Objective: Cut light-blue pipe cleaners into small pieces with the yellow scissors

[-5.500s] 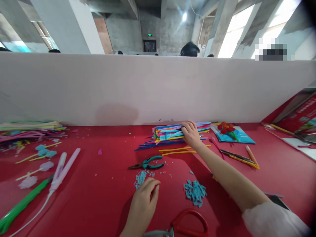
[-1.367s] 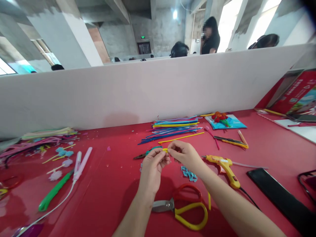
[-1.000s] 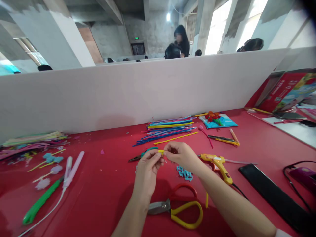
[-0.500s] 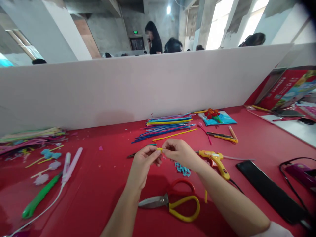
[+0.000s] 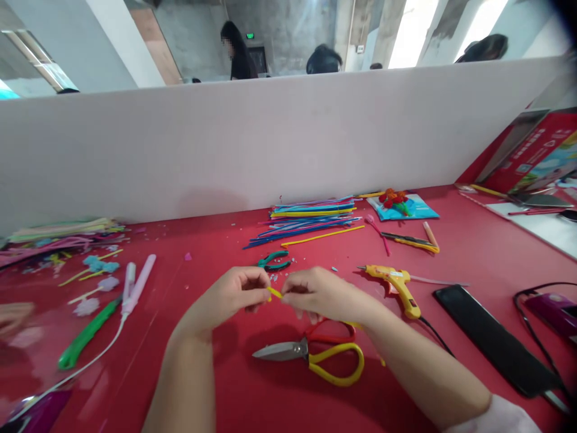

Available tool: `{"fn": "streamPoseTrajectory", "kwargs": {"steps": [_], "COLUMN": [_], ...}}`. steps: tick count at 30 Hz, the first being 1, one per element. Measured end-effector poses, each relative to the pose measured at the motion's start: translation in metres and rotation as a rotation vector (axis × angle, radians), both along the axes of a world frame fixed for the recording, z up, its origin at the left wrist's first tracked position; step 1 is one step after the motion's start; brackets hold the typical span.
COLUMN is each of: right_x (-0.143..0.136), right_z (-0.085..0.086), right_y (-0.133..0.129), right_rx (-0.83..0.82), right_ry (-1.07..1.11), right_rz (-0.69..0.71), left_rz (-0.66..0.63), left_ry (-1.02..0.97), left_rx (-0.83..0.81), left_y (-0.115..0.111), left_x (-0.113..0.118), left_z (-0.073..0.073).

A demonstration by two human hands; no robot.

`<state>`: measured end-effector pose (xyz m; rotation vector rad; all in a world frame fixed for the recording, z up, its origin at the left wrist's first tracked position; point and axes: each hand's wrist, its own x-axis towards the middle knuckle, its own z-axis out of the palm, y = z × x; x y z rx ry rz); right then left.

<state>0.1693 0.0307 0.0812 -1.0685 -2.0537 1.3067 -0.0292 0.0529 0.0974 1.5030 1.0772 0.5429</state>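
Between my two hands is a short yellow pipe cleaner piece [image 5: 275,293]. My left hand [image 5: 241,291] pinches one end of it between thumb and fingers. The other end is pinched by my right hand [image 5: 315,294], a finger's width away. Just below the hands lie scissors [image 5: 311,358] with one red and one yellow handle loop, blades pointing left. Pliers with green handles [image 5: 274,260] rest right behind the hands, among small scraps. My right forearm passes over part of the red handle and hides the tabletop there.
Colourful pipe cleaners [image 5: 306,222] are stacked along the white partition [image 5: 270,144]. To the right are a yellow glue gun [image 5: 396,282] and a black phone-like slab [image 5: 493,337]. On the left lie a green-handled tool [image 5: 88,337], a pink corded tool [image 5: 139,282] and another person's hand [image 5: 15,319].
Both hands have shifted slightly left and a little lower, still pinching the yellow piece, which now shows longer between them. The view has tilted down, and another person's hand has appeared at the left edge.
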Motion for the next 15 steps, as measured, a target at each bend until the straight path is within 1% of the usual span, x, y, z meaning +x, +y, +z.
{"fn": "streamPoseTrajectory", "kwargs": {"steps": [2,4,6,8,10,12,13,15], "right_x": [0.000,0.008,0.019,0.029,0.034,0.034,0.033,0.033], "right_z": [0.001,0.006,0.011,0.016,0.017,0.015,0.014,0.011], "right_y": [0.001,0.003,0.005,0.006,0.008,0.010,0.012,0.016], "right_rx": [0.145,0.258,0.246,0.212,0.258,0.350,0.391,0.457], "right_ry": [-0.090,-0.153,-0.181,-0.222,-0.271,-0.337,-0.372,-0.427], "right_rz": [-0.032,-0.062,-0.016,-0.023,-0.050,-0.093,-0.121,-0.183], "left_rz": [0.029,0.089,0.166,0.207,0.146,0.054,0.029,0.049], "left_ry": [0.014,-0.042,-0.136,-0.208,-0.220,-0.255,-0.285,-0.364], "left_rx": [0.040,0.048,0.056,0.050,-0.039,-0.146,-0.186,-0.249], "left_y": [0.005,0.010,0.013,0.013,0.009,0.004,0.003,0.002], "left_x": [-0.009,-0.014,-0.015,-0.008,0.005,0.020,0.027,0.038], "left_z": [-0.003,-0.006,-0.008,-0.009,-0.009,-0.012,-0.014,-0.019]}}
